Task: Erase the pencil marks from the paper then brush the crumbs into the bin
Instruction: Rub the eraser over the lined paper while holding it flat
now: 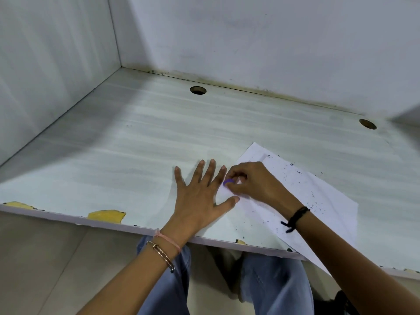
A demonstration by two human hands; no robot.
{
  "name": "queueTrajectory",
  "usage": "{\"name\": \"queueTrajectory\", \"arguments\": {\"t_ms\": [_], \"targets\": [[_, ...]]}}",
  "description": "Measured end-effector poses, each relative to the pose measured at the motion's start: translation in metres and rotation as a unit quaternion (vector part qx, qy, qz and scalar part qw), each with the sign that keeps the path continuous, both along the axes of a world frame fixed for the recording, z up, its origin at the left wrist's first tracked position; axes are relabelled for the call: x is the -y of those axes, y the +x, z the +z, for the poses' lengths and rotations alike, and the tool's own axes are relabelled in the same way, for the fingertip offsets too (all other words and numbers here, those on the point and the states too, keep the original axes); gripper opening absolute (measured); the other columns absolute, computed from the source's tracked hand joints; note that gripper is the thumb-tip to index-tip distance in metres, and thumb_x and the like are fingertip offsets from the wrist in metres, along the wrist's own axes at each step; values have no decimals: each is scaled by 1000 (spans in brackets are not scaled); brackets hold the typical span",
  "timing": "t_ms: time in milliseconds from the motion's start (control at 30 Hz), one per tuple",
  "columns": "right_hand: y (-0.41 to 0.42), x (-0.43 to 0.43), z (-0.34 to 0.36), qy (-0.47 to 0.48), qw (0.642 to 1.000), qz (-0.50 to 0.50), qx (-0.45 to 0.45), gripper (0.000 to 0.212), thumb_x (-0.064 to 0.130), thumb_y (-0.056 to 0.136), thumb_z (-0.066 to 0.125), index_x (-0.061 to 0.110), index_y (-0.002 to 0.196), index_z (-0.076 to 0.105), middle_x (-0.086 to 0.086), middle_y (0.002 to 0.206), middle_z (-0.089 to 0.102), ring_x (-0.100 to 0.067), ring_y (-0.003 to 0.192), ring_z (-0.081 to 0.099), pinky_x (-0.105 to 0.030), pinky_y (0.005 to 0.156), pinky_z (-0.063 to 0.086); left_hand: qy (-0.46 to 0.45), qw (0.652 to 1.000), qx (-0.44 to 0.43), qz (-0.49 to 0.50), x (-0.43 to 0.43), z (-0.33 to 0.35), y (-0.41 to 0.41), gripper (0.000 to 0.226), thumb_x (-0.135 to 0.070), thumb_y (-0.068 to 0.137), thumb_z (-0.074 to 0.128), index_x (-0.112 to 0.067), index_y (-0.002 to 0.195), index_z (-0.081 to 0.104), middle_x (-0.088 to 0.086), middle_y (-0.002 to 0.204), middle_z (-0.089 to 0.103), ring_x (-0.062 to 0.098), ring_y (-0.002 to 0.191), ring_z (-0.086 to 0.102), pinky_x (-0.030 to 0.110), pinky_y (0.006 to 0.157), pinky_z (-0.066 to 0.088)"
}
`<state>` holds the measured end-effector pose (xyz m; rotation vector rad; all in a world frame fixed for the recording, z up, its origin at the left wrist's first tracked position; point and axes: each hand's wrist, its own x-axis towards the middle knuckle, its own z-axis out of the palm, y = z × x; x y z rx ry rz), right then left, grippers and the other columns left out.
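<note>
plenty of dark crumbs [297, 172] speckle the paper [329, 212], which lies at the desk's [136, 144] near right edge, one corner overhanging. the right hand [254, 180] pinches a purple eraser [228, 182] onto the sheet's left end, and the left hand [200, 196] lies flat beside it, fingers spread. erasing looks nearly done and brushing not yet begun. no bin in sight.

This looks like an office or study cubicle. A white laminate desk [136, 144] is boxed in by a side panel [52, 76] at 9 o'clock and a plain wall [250, 42] at 12. Its back has a round cable hole [198, 90] at 12 and a second hole [367, 124] at 2. A chip [106, 215] in the front edge shows at 7, above a tiled floor [45, 258]. Paper [318, 189] lies at 4.
</note>
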<state>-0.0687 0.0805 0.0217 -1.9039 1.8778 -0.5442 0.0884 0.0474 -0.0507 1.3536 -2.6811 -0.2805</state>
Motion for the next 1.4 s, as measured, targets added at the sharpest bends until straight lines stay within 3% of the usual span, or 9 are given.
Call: {"name": "queueTrajectory", "arguments": {"t_ms": [233,367,500,633,800,933,1100,1233,1400], "targets": [[10,-6,1,15,999,35,-3,5,8,78,69,10,81,72,13,63,57,11,61,53,-7,57,37,-5,1000,1,-3,0,0,0,91,-83,73,-5,-38,152,-12,-5,161,-17,18,147,-20,69,109,-12],[-10,11,3,-23,998,-63,-22,5,11,79,67,11,79,72,2,74,67,4,56,53,-9,52,36,-3,1000,-2,0,0,-1,1,87,-83,78,0,-39,152,-11,-6,160,-19,17,147,-21,69,108,-12],[14,-7,3,23,999,39,-3,5,7,76,68,9,79,72,13,62,58,7,58,53,-9,54,37,-6,1000,-2,-5,0,0,0,90,-83,74,-5,-39,152,-11,-5,161,-17,18,147,-20,69,108,-13],[-8,13,5,-15,998,-63,-15,5,8,77,67,9,78,72,-1,73,68,-3,54,52,-11,52,36,1,1000,3,-1,0,0,1,83,-83,83,7,-39,152,-11,-6,160,-19,17,147,-22,69,108,-14],[9,-1,0,28,999,37,-18,4,10,74,69,13,77,70,8,68,64,-1,64,56,-14,57,40,-1,1000,2,-4,0,1,0,87,-83,77,0,-40,152,-10,-5,161,-17,18,147,-20,69,108,-12],[-13,16,5,-9,998,-63,-27,5,7,74,66,10,75,69,-5,75,68,-18,71,61,-25,62,44,4,1000,6,-1,0,2,0,83,-82,84,8,-40,152,-11,-6,160,-20,17,147,-22,68,108,-13],[12,-1,0,8,996,50,-75,6,9,75,65,13,78,68,-2,78,65,-12,72,56,-22,64,42,-4,1000,5,-6,-1,1,1,86,-83,79,0,-40,152,-12,-5,161,-17,19,147,-20,69,108,-13],[-19,21,4,-20,995,-56,-78,4,7,73,65,8,75,68,-7,77,66,-20,74,60,-31,65,44,-3,1000,7,-1,0,1,0,84,-82,81,5,-39,152,-11,-5,160,-19,18,147,-21,69,109,-12],[12,-4,0,14,994,84,-69,7,11,75,66,15,78,70,9,70,60,0,65,52,-12,60,36,-4,1000,3,-10,0,0,1,89,-83,74,-5,-39,152,-13,-5,161,-18,18,147,-21,69,108,-13]]}}
